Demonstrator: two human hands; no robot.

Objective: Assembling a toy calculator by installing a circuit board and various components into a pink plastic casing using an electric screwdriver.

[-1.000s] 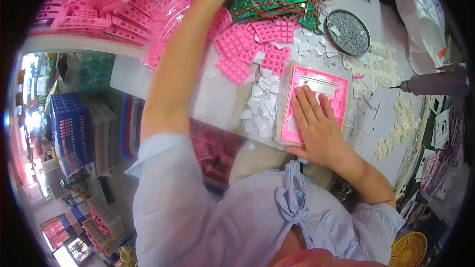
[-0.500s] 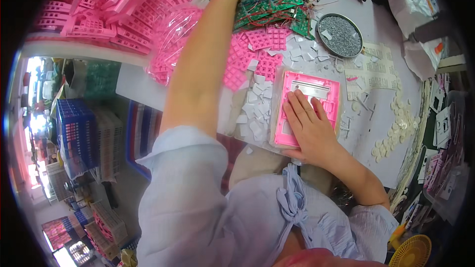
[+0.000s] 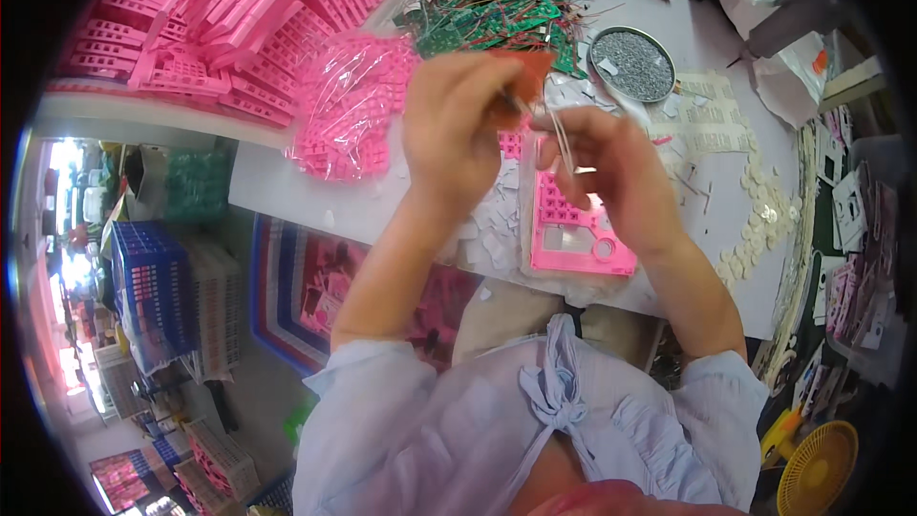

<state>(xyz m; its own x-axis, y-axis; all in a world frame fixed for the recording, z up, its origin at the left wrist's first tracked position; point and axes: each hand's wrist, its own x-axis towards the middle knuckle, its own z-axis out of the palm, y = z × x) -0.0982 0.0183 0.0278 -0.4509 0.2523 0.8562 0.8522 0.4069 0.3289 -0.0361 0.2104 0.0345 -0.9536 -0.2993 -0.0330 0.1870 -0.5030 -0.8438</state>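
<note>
My left hand [image 3: 449,124] is raised over the table, its fingers closed on a flat orange-red board [image 3: 523,76]. Thin pale wires [image 3: 564,146] hang down from beside that board. Across from it, my right hand [image 3: 616,167] has its thumb and fingers bent around these wires; the fingertips are slightly blurred. Below both hands lies a pink plastic calculator-like casing [image 3: 583,260], with square key openings, a window and a round hole. My right hand covers part of its upper end.
Green circuit boards [image 3: 497,5] with wires pile up at the back. Pink keypads in a clear bag [image 3: 349,105] and stacked pink casings [image 3: 239,0] stand left. A round tray of grey granules [image 3: 632,64], cream discs [image 3: 759,220] and a glue gun [image 3: 793,14] lie right.
My left hand has come back from the far pile, bringing the orange-red board. My right hand has lifted off the pink casing to the wires. The casing now shows key openings and a round hole.
</note>
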